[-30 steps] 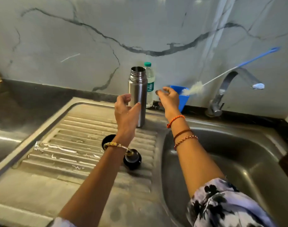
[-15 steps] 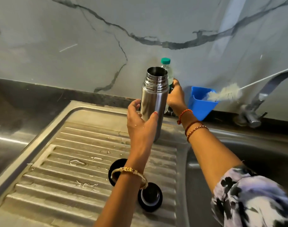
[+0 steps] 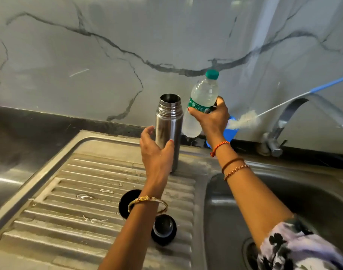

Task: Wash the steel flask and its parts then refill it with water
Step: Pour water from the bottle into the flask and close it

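**A:** While the steel flask (image 3: 169,131) stands upright and uncapped at the back of the ribbed draining board (image 3: 69,191), what are the hands doing?

**B:** Left hand (image 3: 156,151) is curled around the lower half of the flask, thumb on one side and fingers on the other, looks like it's touching the metal. Right hand (image 3: 210,117) is gripping a plastic water bottle (image 3: 202,100) round the green label, lifted off the counter and tilted a bit, green cap on. It sits just to the right of the flask mouth, pretty close.

**A:** And the flask's other bits?

**B:** Two black pieces on the draining board nearer the camera. The black cup lid (image 3: 127,201) is partly hidden behind the left wrist, and the stopper (image 3: 163,229) lies just beside it, toward the sink basin (image 3: 235,201).

**A:** Anything else back there?

**B:** A blue tub (image 3: 232,131) behind the right hand, with a bottle brush (image 3: 244,119) leaning out of it, its blue handle running up to the right. The tap (image 3: 283,121) is over the basin. A few water drops on the ribs.
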